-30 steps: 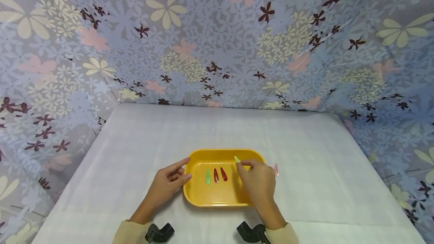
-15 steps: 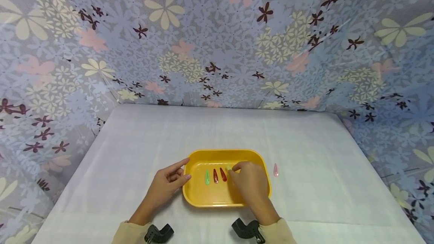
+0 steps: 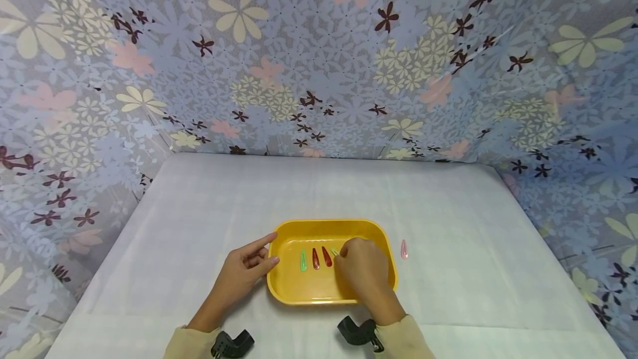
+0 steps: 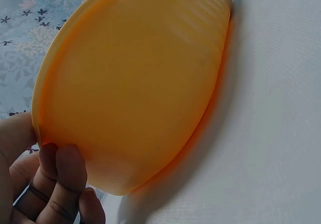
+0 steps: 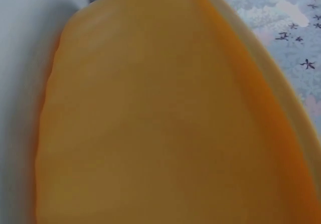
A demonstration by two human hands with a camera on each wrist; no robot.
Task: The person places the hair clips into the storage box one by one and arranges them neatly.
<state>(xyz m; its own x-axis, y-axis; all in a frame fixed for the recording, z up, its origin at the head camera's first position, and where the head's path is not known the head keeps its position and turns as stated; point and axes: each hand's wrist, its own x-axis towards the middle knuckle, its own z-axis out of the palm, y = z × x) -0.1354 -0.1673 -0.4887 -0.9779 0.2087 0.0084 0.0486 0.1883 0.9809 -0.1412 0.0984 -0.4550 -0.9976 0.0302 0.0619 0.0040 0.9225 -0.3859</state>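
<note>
A yellow tray (image 3: 379,234) sits on the white table near the front edge. In it lie a green hair clip (image 3: 302,260) and two red clips (image 3: 315,258) (image 3: 326,256), side by side. My right hand (image 3: 361,270) is low inside the tray and pinches a light green clip (image 3: 334,252), whose tip shows just right of the red ones. My left hand (image 3: 249,267) rests against the tray's left end, index finger and thumb straight on the rim. The left wrist view shows its fingers (image 4: 65,171) by the tray's outer wall (image 4: 135,83). The right wrist view is filled by the tray (image 5: 150,123).
A pink clip (image 3: 404,249) lies on the table just right of the tray. Flowered cloth (image 3: 319,60) walls in the table at the back and on both sides. Black wrist mounts (image 3: 231,342) (image 3: 356,332) sit at the bottom edge.
My right hand came down and left with the light green clip, from the tray's far right rim to just beside the red clips. The left hand stayed put.
</note>
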